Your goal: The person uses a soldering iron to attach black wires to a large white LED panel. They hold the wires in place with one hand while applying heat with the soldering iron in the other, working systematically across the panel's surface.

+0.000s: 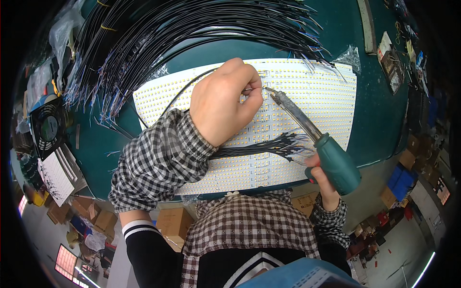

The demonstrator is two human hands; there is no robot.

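Observation:
My left hand [225, 103] is closed in a pinch on the end of a thin black cable [185, 88], above a white LED circuit board [331, 108] dotted with rows of small yellow chips. The fingers partly hide the wire end. In my right hand [328, 187] is a green soldering gun [340, 165], held by its handle. Its metal tip points up and left, close to my left fingertips; whether it touches the board I cannot tell. Below my left hand, a small bundle of black cables [261, 150] with bared coloured ends lies across the board.
A large bundle of black cables [192, 31] arches across the back of the green table [379, 129]. A black fan [48, 127] and papers [57, 175] sit at the left edge. A dark, worn block [391, 69] lies at the right. Cardboard boxes [174, 223] stand below the table.

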